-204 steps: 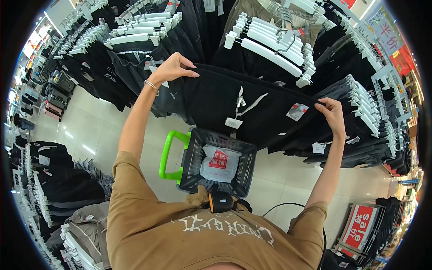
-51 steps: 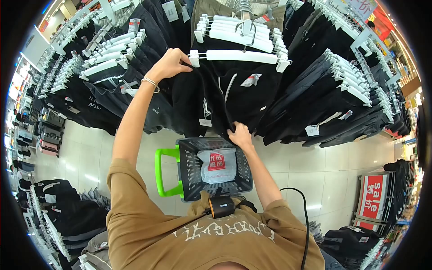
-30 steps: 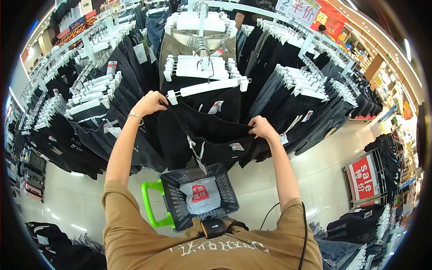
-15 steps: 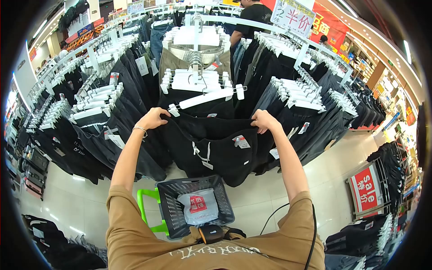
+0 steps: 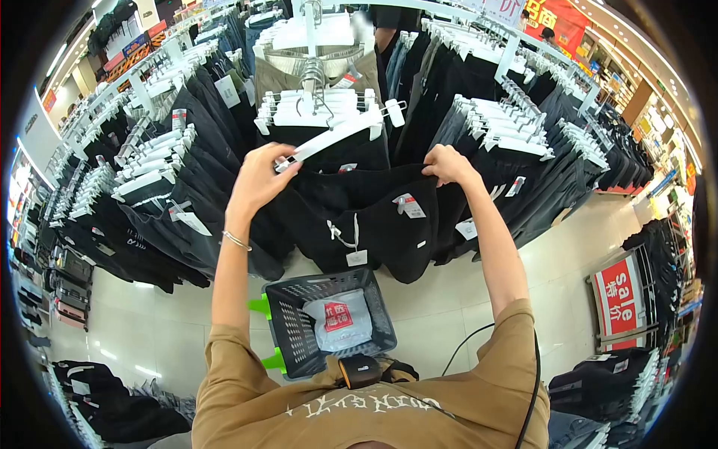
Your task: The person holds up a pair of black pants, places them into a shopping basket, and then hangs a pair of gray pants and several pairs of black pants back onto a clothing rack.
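Black trousers with a white drawstring and tags hang spread between my two hands. My left hand pinches the left end of a white clip hanger, at the trousers' left waist corner. The hanger slants up to the right, and its right clip is off the cloth. My right hand grips the right corner of the waistband. Behind the trousers, more white hangers with dark clothes hang on the rack.
A dark grey basket with green parts stands on the floor below, holding a white bag with a red print. Racks of dark trousers flank both sides. A red sale sign stands at right. A cable runs by my right arm.
My left hand has moved up onto the left end of the hanger, which tilts more steeply. My right hand has risen slightly with its corner. The view has shifted.
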Motion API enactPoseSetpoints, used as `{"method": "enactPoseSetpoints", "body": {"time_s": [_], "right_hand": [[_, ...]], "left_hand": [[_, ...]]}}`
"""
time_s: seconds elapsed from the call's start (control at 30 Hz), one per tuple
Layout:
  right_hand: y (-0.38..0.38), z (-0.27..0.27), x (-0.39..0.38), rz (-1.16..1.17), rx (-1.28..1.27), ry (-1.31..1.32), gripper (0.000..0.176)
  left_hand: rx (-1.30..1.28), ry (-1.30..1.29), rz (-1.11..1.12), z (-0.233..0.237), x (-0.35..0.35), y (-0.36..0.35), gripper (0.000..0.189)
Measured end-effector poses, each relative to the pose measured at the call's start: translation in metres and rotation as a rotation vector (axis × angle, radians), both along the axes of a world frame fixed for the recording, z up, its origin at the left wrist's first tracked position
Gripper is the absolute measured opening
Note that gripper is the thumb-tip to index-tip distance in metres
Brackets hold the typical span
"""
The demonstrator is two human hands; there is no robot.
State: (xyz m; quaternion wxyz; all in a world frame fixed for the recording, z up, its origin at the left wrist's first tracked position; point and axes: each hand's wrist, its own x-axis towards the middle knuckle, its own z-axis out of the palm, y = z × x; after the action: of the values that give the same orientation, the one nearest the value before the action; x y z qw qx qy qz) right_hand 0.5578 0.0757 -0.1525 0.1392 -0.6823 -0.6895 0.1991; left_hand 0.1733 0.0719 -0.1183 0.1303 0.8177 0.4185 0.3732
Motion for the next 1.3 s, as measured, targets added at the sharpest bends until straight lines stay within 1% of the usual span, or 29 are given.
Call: {"method": "enactPoseSetpoints", "body": {"time_s": [0.07, 0.1, 0.13, 0.17, 0.2, 0.23, 0.27, 0.33, 0.37, 0.43, 0.47, 0.53, 0.57, 0.6, 0.67, 0.7, 0.73, 0.8, 0.87, 0.93, 0.97, 1.03, 1.07, 1.13, 1.17, 1.3], "right_hand": [[0.002, 0.0, 0.001, -0.008, 0.022, -0.056, 0.02], [0.004, -0.003, 0.003, -0.01, 0.022, -0.061, 0.02], [0.008, -0.01, 0.007, 0.019, 0.093, -0.092, 0.021], [0.009, -0.013, 0.011, 0.043, 0.165, -0.125, 0.022], [0.01, -0.013, 0.013, 0.051, 0.154, -0.104, 0.023], [0.009, -0.011, 0.012, 0.026, 0.115, -0.118, 0.023], [0.008, -0.009, 0.011, 0.001, 0.073, -0.129, 0.024], [0.003, -0.002, 0.007, -0.02, 0.067, -0.113, 0.024], [0.003, -0.002, 0.008, -0.02, 0.052, -0.091, 0.023], [0.001, -0.002, 0.007, -0.019, 0.049, -0.059, 0.023], [0.001, -0.004, 0.009, -0.025, 0.05, -0.058, 0.023], [0.003, -0.007, 0.011, 0.066, 0.094, -0.038, 0.022], [0.004, -0.009, 0.012, 0.087, 0.093, -0.014, 0.023], [0.003, -0.008, 0.011, 0.088, 0.095, -0.012, 0.023], [0.002, -0.006, 0.008, 0.164, 0.107, 0.053, 0.023], [0.001, -0.005, 0.005, 0.171, 0.106, 0.058, 0.023], [0.001, -0.004, 0.003, 0.198, 0.128, 0.08, 0.024], [0.003, -0.004, -0.004, 0.243, 0.149, 0.107, 0.025], [0.006, -0.005, -0.009, 0.276, 0.161, 0.159, 0.024], [0.005, -0.004, -0.015, 0.276, 0.169, 0.174, 0.026], [0.004, -0.003, -0.017, 0.28, 0.161, 0.191, 0.026], [0.003, -0.004, -0.02, 0.283, 0.157, 0.212, 0.026], [0.002, -0.005, -0.022, 0.279, 0.145, 0.209, 0.026], [0.0, -0.005, -0.024, 0.278, 0.139, 0.209, 0.025], [-0.001, -0.005, -0.026, 0.278, 0.143, 0.208, 0.025], [-0.008, -0.002, -0.031, 0.266, 0.153, 0.236, 0.026]], "left_hand": [[0.139, -0.055, -0.139, 0.01, 0.035, 0.009, 0.024], [0.146, -0.092, -0.154, 0.014, 0.056, 0.016, 0.024], [0.156, -0.131, -0.174, 0.02, 0.077, 0.024, 0.025], [0.232, -0.133, -0.184, 0.024, 0.098, 0.036, 0.027], [0.31, -0.137, -0.196, 0.025, 0.118, 0.051, 0.03], [0.386, -0.051, -0.137, 0.023, 0.136, 0.067, 0.038], [0.488, -0.073, -0.084, 0.017, 0.155, 0.078, 0.04], [0.244, 0.08, 0.04, 0.02, 0.182, 0.082, 0.045], [0.245, 0.08, 0.034, 0.016, 0.187, 0.085, 0.045], [0.33, -0.02, -0.045, -0.004, 0.198, 0.097, 0.034], [0.332, -0.02, -0.051, -0.012, 0.199, 0.103, 0.034], [0.232, -0.087, -0.158, -0.016, 0.191, 0.109, 0.033], [0.176, -0.097, -0.161, -0.019, 0.188, 0.112, 0.035], [0.179, -0.094, -0.16, -0.014, 0.185, 0.107, 0.035], [-0.045, -0.058, -0.28, 0.001, 0.175, 0.093, 0.038], [-0.089, 0.017, -0.285, 0.008, 0.171, 0.087, 0.041], [-0.091, 0.021, -0.272, 0.012, 0.167, 0.083, 0.041], [-0.248, 0.092, -0.365, 0.016, 0.158, 0.079, 0.042], [-0.216, 0.168, -0.429, 0.019, 0.15, 0.078, 0.046], [-0.248, 0.202, -0.503, 0.017, 0.144, 0.08, 0.05], [-0.246, 0.207, -0.5, 0.017, 0.142, 0.081, 0.05], [-0.243, 0.34, -0.54, 0.022, 0.139, 0.074, 0.053], [-0.241, 0.345, -0.538, 0.023, 0.138, 0.072, 0.053], [-0.333, 0.318, -0.573, 0.026, 0.136, 0.069, 0.055], [-0.352, 0.357, -0.57, 0.028, 0.135, 0.069, 0.053], [-0.354, 0.392, -0.629, 0.031, 0.134, 0.073, 0.05]]}}
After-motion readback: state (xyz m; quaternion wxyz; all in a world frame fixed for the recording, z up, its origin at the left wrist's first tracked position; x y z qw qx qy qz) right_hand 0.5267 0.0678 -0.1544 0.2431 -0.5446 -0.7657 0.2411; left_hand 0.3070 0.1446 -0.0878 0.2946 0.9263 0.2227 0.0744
